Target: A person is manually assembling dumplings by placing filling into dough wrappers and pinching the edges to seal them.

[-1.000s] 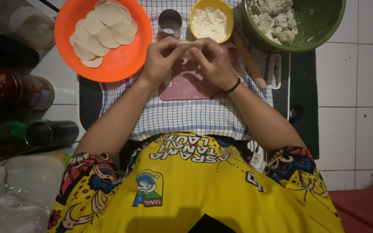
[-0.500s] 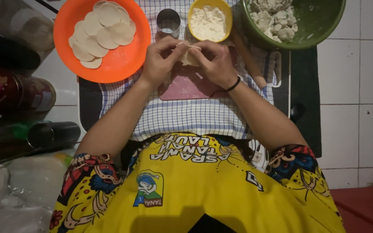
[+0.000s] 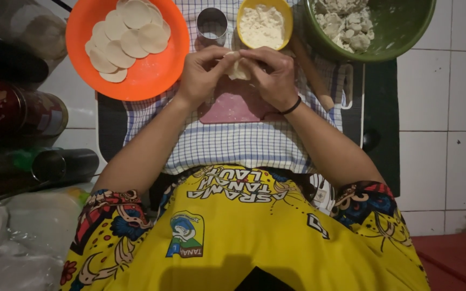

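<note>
A small pale dough round point(image 3: 237, 68), folded over, is pinched between the fingers point(image 3: 218, 56) of the left hand point(image 3: 203, 75) and the right hand point(image 3: 271, 75), above a pink rectangular board point(image 3: 233, 108) laid on a blue-checked cloth point(image 3: 233, 143). The edge-sealing step is judged to be in hand; further small pinches along the seam would be called for. Beyond lie an orange plastic plate of flat dough discs point(image 3: 152, 75), a metal ring cutter point(image 3: 212, 24), a yellow bowl of white filling point(image 3: 263, 24) and a green bowl of lumps point(image 3: 395, 27).

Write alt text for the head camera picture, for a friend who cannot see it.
Seen from above, a person's left hand and right hand together pinch a small piece of dough over a pink board on a checked cloth. Beyond the hands sit an orange plate of dough rounds, a metal ring cutter, a yellow bowl and a green bowl.
</note>
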